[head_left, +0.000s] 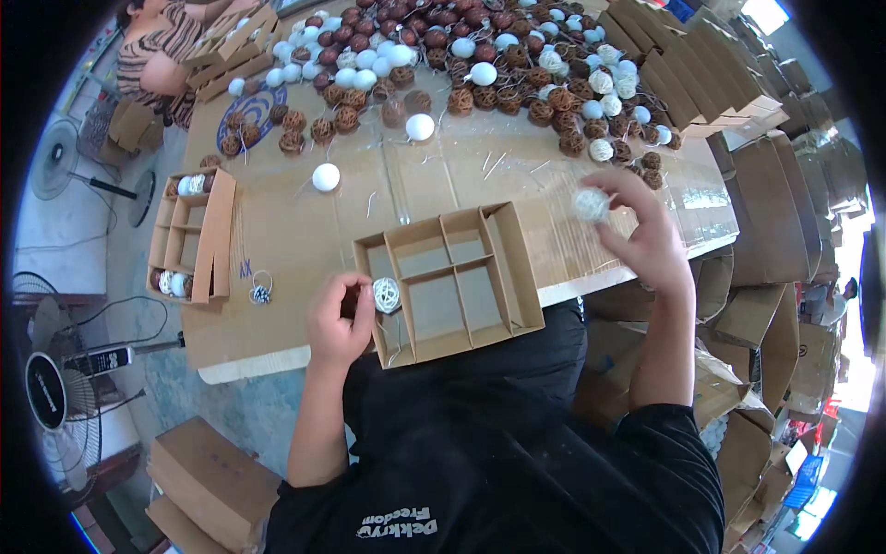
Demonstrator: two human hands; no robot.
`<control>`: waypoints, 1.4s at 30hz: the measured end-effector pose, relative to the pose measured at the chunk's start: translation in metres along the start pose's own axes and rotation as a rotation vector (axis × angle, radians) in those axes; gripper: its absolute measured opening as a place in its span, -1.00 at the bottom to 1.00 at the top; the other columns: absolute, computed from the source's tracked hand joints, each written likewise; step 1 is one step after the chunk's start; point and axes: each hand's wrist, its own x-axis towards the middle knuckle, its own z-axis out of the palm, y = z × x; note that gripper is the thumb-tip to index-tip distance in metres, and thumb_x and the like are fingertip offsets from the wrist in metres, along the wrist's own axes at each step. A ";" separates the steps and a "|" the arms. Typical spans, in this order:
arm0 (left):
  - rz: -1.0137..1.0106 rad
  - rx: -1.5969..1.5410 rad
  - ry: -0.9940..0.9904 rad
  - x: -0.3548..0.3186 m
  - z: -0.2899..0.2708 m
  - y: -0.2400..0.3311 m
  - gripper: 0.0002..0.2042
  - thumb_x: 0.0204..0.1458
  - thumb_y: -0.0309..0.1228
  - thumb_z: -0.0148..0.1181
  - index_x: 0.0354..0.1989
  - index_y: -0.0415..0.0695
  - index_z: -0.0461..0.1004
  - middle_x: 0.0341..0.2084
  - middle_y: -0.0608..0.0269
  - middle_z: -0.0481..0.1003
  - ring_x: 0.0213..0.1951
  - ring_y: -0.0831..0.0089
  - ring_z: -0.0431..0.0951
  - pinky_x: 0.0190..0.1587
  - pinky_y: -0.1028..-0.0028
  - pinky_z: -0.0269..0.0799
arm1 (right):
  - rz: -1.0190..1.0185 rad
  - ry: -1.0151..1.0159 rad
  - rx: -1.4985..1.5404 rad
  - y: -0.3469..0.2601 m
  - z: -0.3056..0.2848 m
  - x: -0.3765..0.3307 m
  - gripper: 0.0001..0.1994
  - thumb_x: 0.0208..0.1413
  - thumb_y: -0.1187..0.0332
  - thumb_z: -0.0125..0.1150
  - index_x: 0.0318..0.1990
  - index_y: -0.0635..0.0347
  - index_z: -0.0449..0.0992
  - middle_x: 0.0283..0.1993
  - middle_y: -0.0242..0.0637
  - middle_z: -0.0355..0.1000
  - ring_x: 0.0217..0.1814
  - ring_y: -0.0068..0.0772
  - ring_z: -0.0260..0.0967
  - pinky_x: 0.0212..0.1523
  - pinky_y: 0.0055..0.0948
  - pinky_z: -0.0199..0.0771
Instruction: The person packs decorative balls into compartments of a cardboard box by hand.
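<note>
A cardboard box (pixel 535 295) with cardboard dividers rests across the table's near edge, its compartments lying open towards me. My left hand (pixel 341 319) is at the box's left wall, fingers curled, with thumb and fingertips against a white woven ball (pixel 387 295) at the left column of compartments. The lower fingers are partly hidden. To the right of the box my right hand (pixel 646 231) is raised over the table, pinching another white woven ball (pixel 591 204) between thumb and fingers; this ball is slightly blurred.
Brown, white and pale blue balls (pixel 461 48) are heaped at the table's far side. Two smooth white balls (pixel 326 177) lie nearer. A partly filled divided box (pixel 220 240) stands at left, near a small beaded bunch (pixel 261 295). Cartons (pixel 771 203) crowd the right; another person (pixel 157 55) is far left.
</note>
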 end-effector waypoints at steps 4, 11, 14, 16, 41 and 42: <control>-0.032 -0.004 -0.026 0.005 0.001 0.003 -0.95 0.18 -0.50 0.27 -0.26 -0.20 0.54 -0.47 0.21 0.51 -0.49 0.45 0.51 -0.41 0.47 0.41 | -0.255 -0.363 0.004 -0.026 0.034 0.006 -0.58 -0.01 0.67 0.13 0.03 0.16 0.62 0.08 -0.16 0.52 0.20 -0.09 0.44 0.19 -0.14 0.49; -0.034 -0.014 -0.007 0.003 0.001 0.003 -0.95 0.18 -0.51 0.27 -0.25 -0.20 0.54 -0.47 0.21 0.52 -0.50 0.46 0.52 -0.42 0.48 0.42 | -0.241 -0.091 -0.067 -0.041 0.059 -0.004 -0.62 0.05 0.61 0.18 0.06 0.19 0.59 0.07 -0.09 0.48 0.14 0.03 0.42 0.13 -0.14 0.49; -0.057 -0.036 -0.011 0.002 0.000 0.002 -0.96 0.18 -0.52 0.27 -0.25 -0.19 0.55 -0.47 0.22 0.53 -0.51 0.47 0.52 -0.44 0.49 0.42 | -0.235 -0.083 -0.201 -0.044 0.071 -0.015 -0.67 0.10 0.38 0.36 0.03 0.26 0.58 0.00 -0.09 0.51 0.11 0.03 0.42 0.15 -0.13 0.47; -0.001 -0.012 -0.013 0.003 0.000 -0.001 -0.96 0.18 -0.52 0.28 -0.25 -0.18 0.56 -0.49 0.23 0.53 -0.53 0.49 0.52 -0.46 0.51 0.41 | -0.257 -0.210 -0.266 -0.037 0.084 -0.019 -0.65 0.12 0.27 0.39 0.02 0.24 0.57 -0.11 -0.12 0.54 0.11 0.03 0.40 0.15 -0.14 0.47; -0.011 -0.047 -0.008 0.004 0.004 -0.005 -0.93 0.20 -0.46 0.28 -0.23 -0.17 0.57 -0.56 0.32 0.48 -0.57 0.59 0.45 -0.49 0.55 0.34 | -0.377 -0.216 -0.311 -0.026 0.096 -0.036 -0.62 0.08 0.22 0.43 -0.11 0.36 0.54 0.08 -0.03 0.47 0.21 0.06 0.38 0.23 -0.05 0.39; -0.005 -0.043 -0.007 0.004 0.004 -0.006 -0.93 0.20 -0.46 0.28 -0.23 -0.17 0.57 -0.56 0.32 0.48 -0.57 0.59 0.45 -0.49 0.55 0.34 | -0.380 -0.210 -0.309 -0.026 0.096 -0.035 -0.62 0.08 0.22 0.43 -0.11 0.36 0.54 0.08 -0.03 0.47 0.21 0.06 0.38 0.23 -0.05 0.39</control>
